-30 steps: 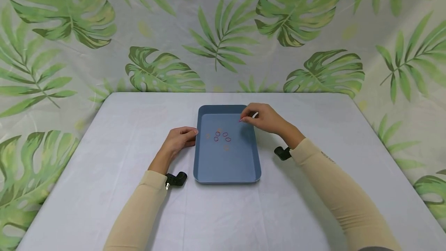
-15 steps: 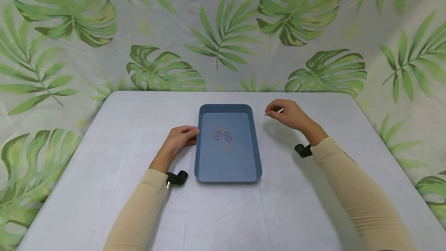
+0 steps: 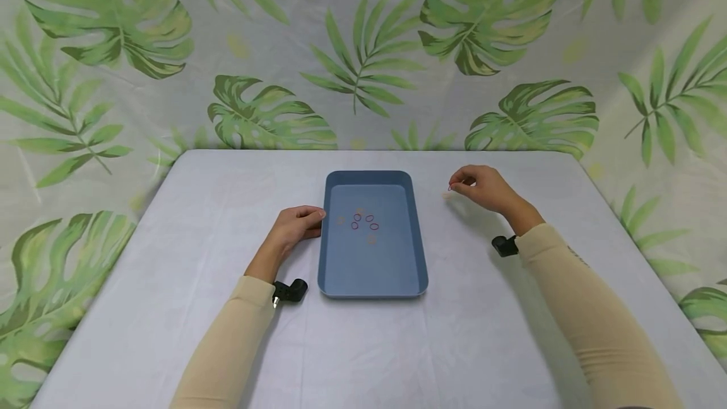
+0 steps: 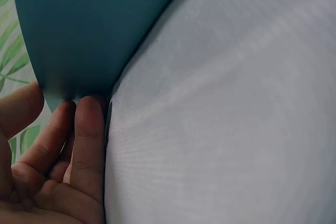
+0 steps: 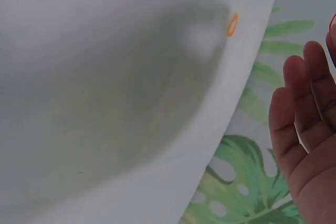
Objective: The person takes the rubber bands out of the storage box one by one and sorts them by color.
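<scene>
At the left side of the blue tray, my left hand grips its edge. In the left wrist view the thumb is at the rim and the fingertips are against the outer wall. My right hand is over the table right of the tray, pinching a small red rubber band between thumb and index finger. The right wrist view catches only part of this band at its edge. Close below that hand, an orange rubber band lies on the white cloth.
Several red rubber bands lie loose around the tray's middle, with faint orange ones among them. White cloth covers the table. A leaf-print curtain hangs behind the table's far edge.
My right hand has moved from over the tray's far right corner to the right, carrying the red rubber band. The orange band on the cloth now shows. My left hand stays at the tray.
</scene>
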